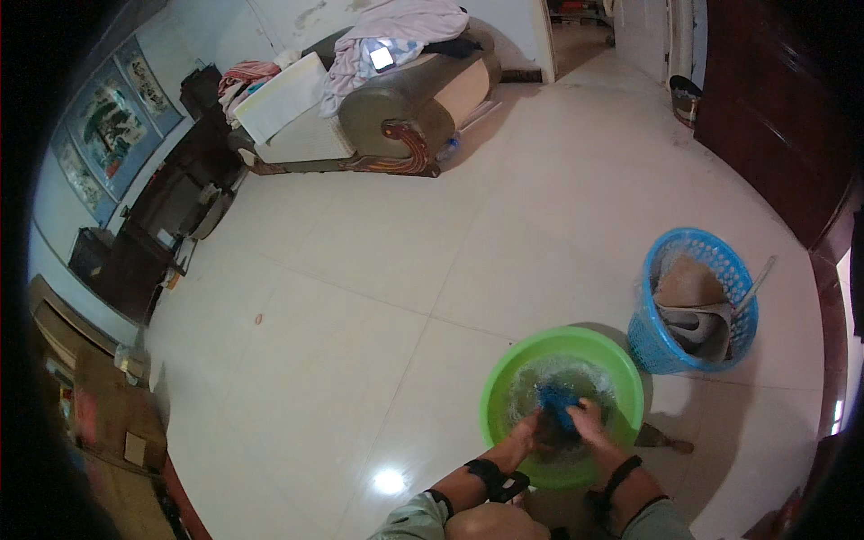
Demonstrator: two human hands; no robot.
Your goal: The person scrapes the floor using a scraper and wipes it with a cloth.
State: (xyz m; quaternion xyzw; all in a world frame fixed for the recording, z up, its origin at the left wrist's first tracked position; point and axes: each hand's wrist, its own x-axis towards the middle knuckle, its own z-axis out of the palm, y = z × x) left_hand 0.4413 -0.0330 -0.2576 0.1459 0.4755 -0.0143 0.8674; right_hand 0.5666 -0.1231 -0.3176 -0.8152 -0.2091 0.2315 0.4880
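A round light-green basin [494, 389] with water and suds in it stands on the floor in front of me. Down inside it is a wet, dark-blue bunched piece that looks like cloth [558, 399]. From the left, my left hand [529, 432] is closed at its lower edge, the fingers partly hidden in the water. My right hand [587, 418] grips the cloth from the right with bent fingers. Black straps are around both forearms.
Right behind the basin stands a blue perforated basket [654, 335] with cardboard and grey material inside. A dark object with a brownish tip [664, 438] lies beside the basin. Farther off are a sofa [387, 112] piled with cloths and a dark red door [774, 117].
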